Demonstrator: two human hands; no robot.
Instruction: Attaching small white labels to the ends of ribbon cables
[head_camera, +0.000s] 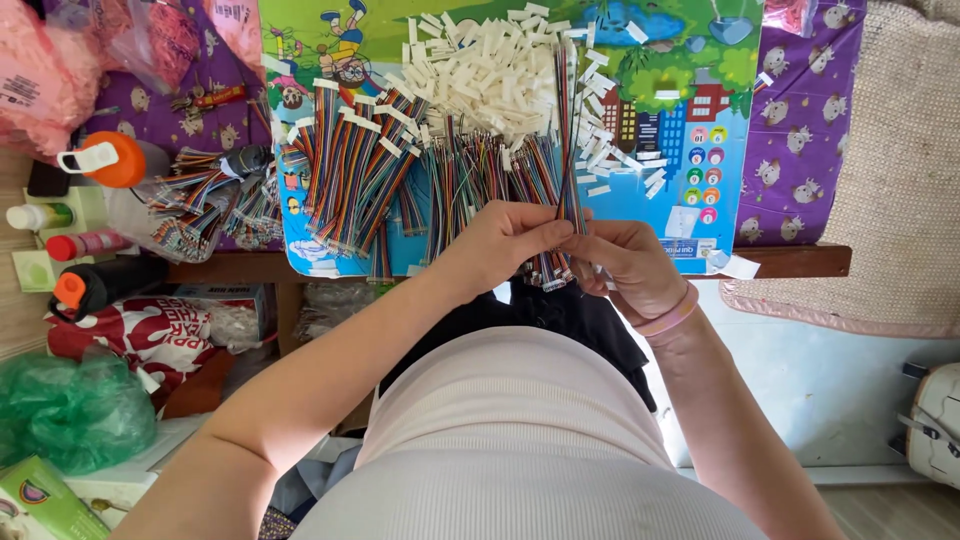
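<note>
I have both hands over the table (800, 262) edge: my left hand (497, 240) and right hand (628, 265) pinch one wire bundle (568, 150), fingers closed narrow around its lower end. I'd judge it best to keep the connector ends level and grip close to them, clear of the white connectors (500, 70) heaped behind.

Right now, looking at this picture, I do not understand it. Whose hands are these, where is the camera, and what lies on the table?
The camera sits on a person's head and looks down, so you see their own arms and body. The left hand and the right hand meet at the table edge and hold a bundle of thin coloured wires. On the cartoon-printed mat lie more wire bundles and a heap of small white connectors. At the left stands a bottle with an orange cap.
</note>
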